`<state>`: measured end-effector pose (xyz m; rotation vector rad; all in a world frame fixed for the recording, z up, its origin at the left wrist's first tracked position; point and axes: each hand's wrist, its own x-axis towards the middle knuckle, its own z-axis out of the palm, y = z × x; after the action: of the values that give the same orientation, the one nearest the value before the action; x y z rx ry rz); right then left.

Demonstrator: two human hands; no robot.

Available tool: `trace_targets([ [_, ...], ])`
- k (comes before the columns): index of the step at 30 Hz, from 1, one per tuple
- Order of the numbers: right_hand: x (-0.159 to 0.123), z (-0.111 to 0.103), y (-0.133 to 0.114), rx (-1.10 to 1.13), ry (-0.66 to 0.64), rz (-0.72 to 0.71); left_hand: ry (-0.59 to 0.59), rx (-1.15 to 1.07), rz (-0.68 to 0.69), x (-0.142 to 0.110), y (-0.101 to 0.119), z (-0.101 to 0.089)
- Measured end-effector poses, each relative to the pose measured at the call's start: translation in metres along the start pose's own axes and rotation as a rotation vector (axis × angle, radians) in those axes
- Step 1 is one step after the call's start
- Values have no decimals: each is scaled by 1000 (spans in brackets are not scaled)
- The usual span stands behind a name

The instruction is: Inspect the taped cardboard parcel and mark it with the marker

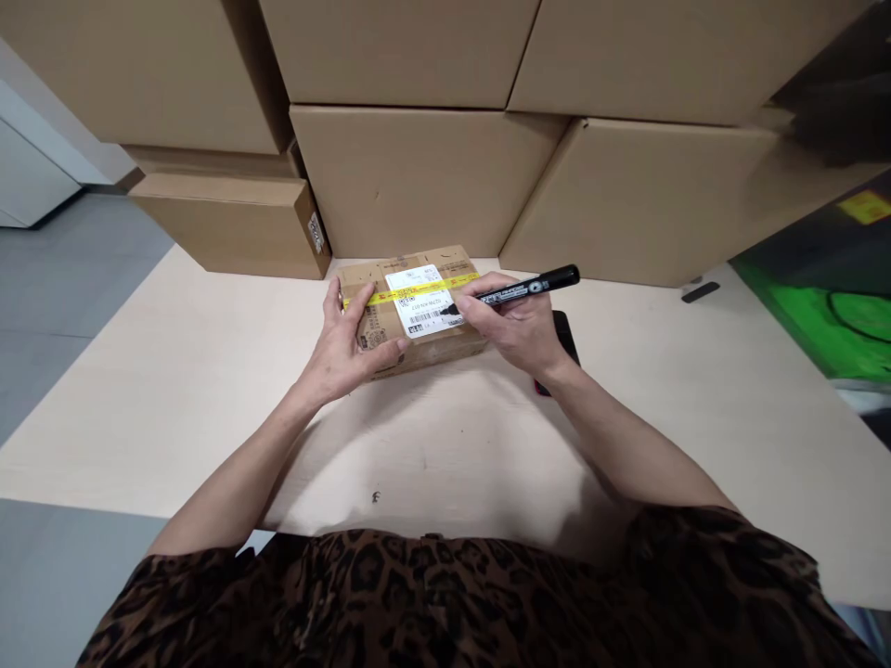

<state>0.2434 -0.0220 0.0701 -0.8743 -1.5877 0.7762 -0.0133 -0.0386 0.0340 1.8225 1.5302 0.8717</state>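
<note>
A small cardboard parcel (pixel 390 320) lies on the pale wooden table (pixel 174 390), sealed with yellow tape and bearing a white shipping label (pixel 421 295). My left hand (pixel 344 348) grips the parcel's left end, thumb on top near the label. My right hand (pixel 511 320) is closed round a black marker pen (pixel 533 287), whose tip rests on the label's right edge. The pen's rear end points up and to the right.
Large cardboard boxes (pixel 418 176) are stacked along the table's far side, with a flatter box (pixel 237 223) at the left. A dark phone-like object (pixel 562 334) lies behind my right wrist. A small black item (pixel 700 291) lies at the right; a green surface (pixel 821 315) is beyond.
</note>
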Motion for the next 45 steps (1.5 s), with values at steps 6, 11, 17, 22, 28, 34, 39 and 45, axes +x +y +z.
trace_targets([
  [6, 6, 1, 7, -131, -38, 3, -26, 14, -32, 1, 2, 1],
  [11, 11, -5, 11, -102, -124, 89, -12, -7, -5, 2, 1, 2],
  [17, -10, -39, -4, -184, -140, -110, -21, -6, -15, 2, 1, 1],
  [22, -53, -72, -5, -607, -650, -239, -22, -13, 21, 7, -6, -2],
  [28, -93, -63, 24, -1055, -862, -116, -11, -29, 80, 13, -13, -7],
  [34, -84, -79, 29, -1143, -438, 266, -14, -9, 78, 18, -17, -10],
  [39, -69, -100, 29, -1277, -341, 811, -90, 8, 96, 30, -15, -13],
  [45, -66, -112, 41, -1072, -242, 966, -43, -23, 159, 30, -15, -7],
])
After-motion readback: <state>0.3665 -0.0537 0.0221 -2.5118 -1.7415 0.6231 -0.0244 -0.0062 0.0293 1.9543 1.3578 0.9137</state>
